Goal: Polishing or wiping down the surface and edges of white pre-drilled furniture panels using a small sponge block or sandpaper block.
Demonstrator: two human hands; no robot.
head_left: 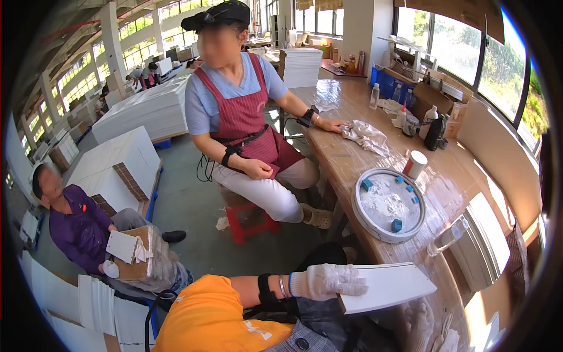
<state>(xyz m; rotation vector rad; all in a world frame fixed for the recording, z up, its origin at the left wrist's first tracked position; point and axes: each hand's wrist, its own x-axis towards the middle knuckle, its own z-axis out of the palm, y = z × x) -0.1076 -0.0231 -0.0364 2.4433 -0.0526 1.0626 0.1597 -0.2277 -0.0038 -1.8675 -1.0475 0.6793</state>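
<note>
Sunlit factory space is noted, with a brown counter (343,167) placed beside windows (457,50). One white rectangular panel (393,287) is grasped at its left end by the gloved left hand (327,282) and is held near the counter's edge. Just beside the panel, the gloved right hand (420,321) is partly shadowed; its grip cannot be determined. White powder (394,204) and blue blocks (397,225) are contained in a round tray (358,213) on the counter.

Bright windows (458,45) stand beyond a grey-green floor (183,182) and white pillars (113,47).
</note>
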